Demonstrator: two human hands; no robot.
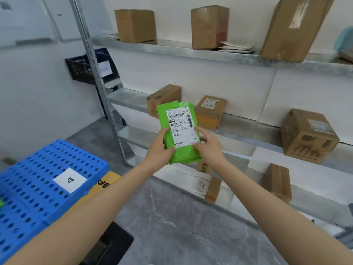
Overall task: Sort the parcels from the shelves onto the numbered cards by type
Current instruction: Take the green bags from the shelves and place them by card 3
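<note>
1. At the far left lies a blue perforated board (38, 169) with a white card (69, 180) on it, printed with the number 4.
2. A black crate (82, 70) hangs on the wall beside the metal upright of the shelves (191, 51).
3. The left hand (158, 150) grips the lower left edge of the green parcel (178, 131), with the thumb curled over the front and the fingers hidden behind.
4. The green parcel is a soft, bright green plastic mailer bag. It is held upright in the air in front of the middle shelf, well apart from the card. Its top flap is folded over and its lower part is creased and puffed. A white shipping label (181, 125) covers most of the front, with barcodes, small printed text and a logo near the bottom.
5. The right hand (209, 148) grips the lower right edge, with the thumb pressed on the side of the label and the fingers curled round the bag.
6. Brown cardboard boxes stand on the shelves behind; the large box (307, 134) on the middle shelf at the right carries a torn label.
</note>
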